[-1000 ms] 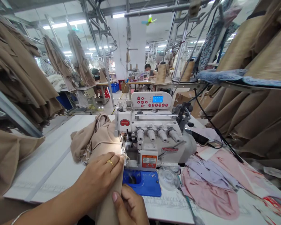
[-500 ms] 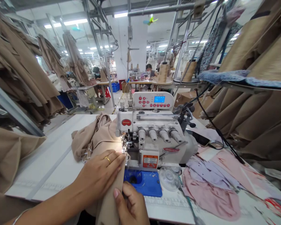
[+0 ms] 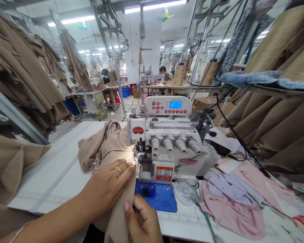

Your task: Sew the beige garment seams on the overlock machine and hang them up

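Beige fabric (image 3: 108, 148) is running into a white overlock machine (image 3: 164, 135) at 12 o'clock; left hand (image 3: 106, 187) is pressing it flat, right hand (image 3: 142, 219) is pinching it at 6 o'clock, hands apart.

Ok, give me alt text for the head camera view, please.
A left hand wearing a gold ring lies flat on beige fabric, which a right hand grips, at the needle of a white overlock sewing machine. Pink fabric pieces and lilac fabric pieces lie on the white table to the right, and beige garments hang nearby.
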Motion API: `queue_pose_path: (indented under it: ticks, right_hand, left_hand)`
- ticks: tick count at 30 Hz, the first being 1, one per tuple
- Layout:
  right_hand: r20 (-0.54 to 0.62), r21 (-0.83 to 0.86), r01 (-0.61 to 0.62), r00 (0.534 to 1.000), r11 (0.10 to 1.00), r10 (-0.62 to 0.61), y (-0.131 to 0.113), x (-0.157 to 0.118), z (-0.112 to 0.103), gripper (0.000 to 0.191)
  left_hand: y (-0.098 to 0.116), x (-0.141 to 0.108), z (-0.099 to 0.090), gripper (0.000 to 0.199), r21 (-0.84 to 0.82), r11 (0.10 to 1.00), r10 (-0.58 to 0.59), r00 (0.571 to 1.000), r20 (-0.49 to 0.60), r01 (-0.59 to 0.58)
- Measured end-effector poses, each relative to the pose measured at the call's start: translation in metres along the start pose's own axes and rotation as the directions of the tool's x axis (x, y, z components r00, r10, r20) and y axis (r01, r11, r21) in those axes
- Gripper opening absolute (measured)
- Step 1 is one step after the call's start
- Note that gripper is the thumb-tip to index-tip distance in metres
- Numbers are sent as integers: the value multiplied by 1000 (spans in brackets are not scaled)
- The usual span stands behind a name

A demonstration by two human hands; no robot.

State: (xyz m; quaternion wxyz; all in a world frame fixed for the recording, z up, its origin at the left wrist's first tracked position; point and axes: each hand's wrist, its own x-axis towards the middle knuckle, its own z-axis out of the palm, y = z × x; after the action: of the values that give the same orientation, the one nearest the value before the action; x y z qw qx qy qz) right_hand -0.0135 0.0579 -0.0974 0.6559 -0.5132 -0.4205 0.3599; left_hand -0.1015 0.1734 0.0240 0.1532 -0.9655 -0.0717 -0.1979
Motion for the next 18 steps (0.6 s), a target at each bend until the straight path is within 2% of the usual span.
queue_pose_path:
  ticks: [6, 11, 14, 18]
  right_hand:
    - [-4, -10, 7, 1000, 1000, -7, 6, -1, 1, 43]
    - [-59, 2, 20, 998, 1000, -20, 8, -1, 6, 46]
    - [-38, -11, 12, 999, 1000, -13, 2, 1, 3, 42]
    - [2, -38, -2, 1000, 999, 2, -13, 8, -4, 37]
  left_hand:
    - [-1, -4, 3, 37, 6, 1000, 4, 1000, 21, -4]
    - [2, -6, 5, 35, -15, 1000, -25, 999, 31, 26]
    - [1, -4, 7, 33, -89, 993, -71, 996, 58, 76]
    - [-2, 4, 4, 27, -250, 947, -173, 976, 133, 202]
